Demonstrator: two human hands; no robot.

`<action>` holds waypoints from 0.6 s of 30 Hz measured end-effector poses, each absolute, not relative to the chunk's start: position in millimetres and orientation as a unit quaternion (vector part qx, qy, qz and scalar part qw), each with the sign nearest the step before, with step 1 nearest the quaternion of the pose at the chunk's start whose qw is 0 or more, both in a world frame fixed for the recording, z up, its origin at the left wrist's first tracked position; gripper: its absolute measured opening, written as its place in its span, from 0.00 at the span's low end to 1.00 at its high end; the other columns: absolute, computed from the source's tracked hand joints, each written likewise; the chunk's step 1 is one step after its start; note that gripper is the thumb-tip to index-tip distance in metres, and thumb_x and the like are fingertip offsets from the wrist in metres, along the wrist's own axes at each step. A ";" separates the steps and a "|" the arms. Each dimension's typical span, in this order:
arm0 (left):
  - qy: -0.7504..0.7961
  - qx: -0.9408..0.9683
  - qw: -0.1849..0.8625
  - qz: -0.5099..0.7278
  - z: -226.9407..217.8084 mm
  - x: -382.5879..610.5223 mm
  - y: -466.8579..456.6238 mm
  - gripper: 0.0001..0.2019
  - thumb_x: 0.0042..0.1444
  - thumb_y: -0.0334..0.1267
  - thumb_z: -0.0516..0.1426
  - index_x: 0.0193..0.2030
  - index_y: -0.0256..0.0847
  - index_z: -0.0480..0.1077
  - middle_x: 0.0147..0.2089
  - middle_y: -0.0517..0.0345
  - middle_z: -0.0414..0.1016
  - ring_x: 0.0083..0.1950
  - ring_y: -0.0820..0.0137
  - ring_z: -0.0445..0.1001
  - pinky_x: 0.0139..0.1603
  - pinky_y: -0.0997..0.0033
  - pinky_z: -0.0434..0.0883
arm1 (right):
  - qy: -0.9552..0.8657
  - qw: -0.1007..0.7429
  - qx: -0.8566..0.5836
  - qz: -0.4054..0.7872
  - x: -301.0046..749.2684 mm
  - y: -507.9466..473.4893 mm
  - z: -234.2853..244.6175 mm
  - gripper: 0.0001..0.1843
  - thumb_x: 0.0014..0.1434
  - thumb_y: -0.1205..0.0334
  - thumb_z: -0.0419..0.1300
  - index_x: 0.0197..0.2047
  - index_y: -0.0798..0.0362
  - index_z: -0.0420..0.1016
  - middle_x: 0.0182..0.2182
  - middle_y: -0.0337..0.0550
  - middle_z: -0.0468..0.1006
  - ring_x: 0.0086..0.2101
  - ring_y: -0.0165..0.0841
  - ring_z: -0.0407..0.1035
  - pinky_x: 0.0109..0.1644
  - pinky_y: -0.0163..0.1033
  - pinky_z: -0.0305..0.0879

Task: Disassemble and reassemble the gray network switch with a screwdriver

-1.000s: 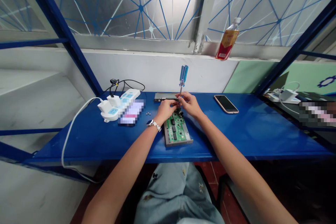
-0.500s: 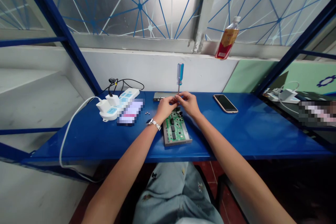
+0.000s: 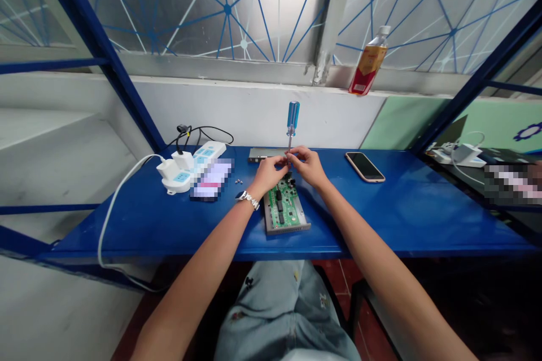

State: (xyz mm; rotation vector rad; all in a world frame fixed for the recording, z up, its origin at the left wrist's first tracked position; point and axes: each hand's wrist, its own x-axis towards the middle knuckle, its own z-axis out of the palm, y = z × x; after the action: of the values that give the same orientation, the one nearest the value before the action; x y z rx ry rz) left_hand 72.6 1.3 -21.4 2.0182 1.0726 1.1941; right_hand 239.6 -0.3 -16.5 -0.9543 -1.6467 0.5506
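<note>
A screwdriver (image 3: pixel 293 117) with a clear blue handle stands nearly upright, handle on top, over the far end of the green circuit board (image 3: pixel 289 208). My right hand (image 3: pixel 308 166) pinches its metal shaft low down. My left hand (image 3: pixel 269 174), wearing a bracelet at the wrist, is closed beside the shaft's lower end; what its fingertips hold is hidden. The board lies in a grey metal tray-like casing (image 3: pixel 288 231). The screwdriver's tip is out of sight behind the fingers. Several small screws (image 3: pixel 239 181) lie left of my left hand.
Behind my hands lies a flat grey metal piece (image 3: pixel 259 153). A power strip (image 3: pixel 178 181) with plugs and a blurred phone-like slab (image 3: pixel 212 179) sit to the left. A phone (image 3: pixel 365 167) lies to the right. A bottle (image 3: pixel 368 65) stands on the ledge.
The screwdriver's handle has shifted slightly to the right and looks turned. Both hands stay at the board's far end with their fingers close together.
</note>
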 end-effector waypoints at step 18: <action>0.406 0.758 0.270 0.434 -22.4 71.8 3.6 0.07 0.59 0.33 0.61 0.40 0.39 0.82 0.41 0.50 0.86 0.44 0.59 0.83 0.46 0.65 0.77 | -0.705 0.539 -0.396 0.237 237.3 -5.4 -10.2 0.19 0.63 0.46 0.60 0.44 0.53 0.82 0.44 0.48 0.80 0.29 0.30 0.69 0.32 0.37 0.67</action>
State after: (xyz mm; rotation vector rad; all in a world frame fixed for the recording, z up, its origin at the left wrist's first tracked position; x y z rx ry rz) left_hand 71.8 3.6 -22.4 2.0419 1.0957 1.1695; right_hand 237.3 -5.4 -10.2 -0.9407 -1.6764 0.5647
